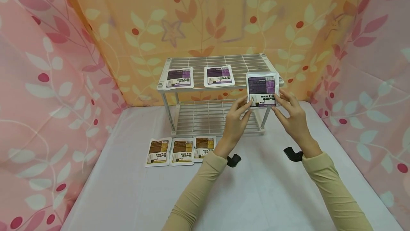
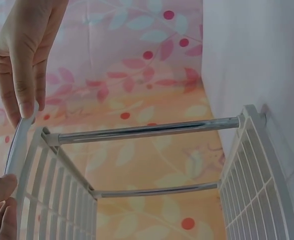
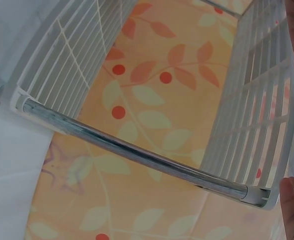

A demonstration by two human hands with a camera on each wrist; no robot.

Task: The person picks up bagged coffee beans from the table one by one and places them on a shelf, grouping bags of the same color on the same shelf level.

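Note:
A white pouch with a purple label (image 1: 262, 88) is pinched at its lower left by my left hand (image 1: 235, 122) and at its right edge by my right hand (image 1: 292, 119). It overlaps the front right corner of the rack's upper shelf (image 1: 248, 62) in the head view. Seen edge-on in the left wrist view, the pouch (image 2: 18, 150) sits right at the shelf's face, fingers of both hands on it. Two more purple pouches lie on that shelf, one at the left (image 1: 180, 78) and one in the middle (image 1: 219, 76).
Three pouches with brown and yellow labels lie in a row on the white table (image 1: 128, 195): left (image 1: 158, 152), middle (image 1: 182, 151) and right (image 1: 203, 148), the last partly behind my left forearm. The rack's lower shelf (image 1: 208, 119) stands behind them. Patterned cloth (image 1: 205, 17) encloses the table.

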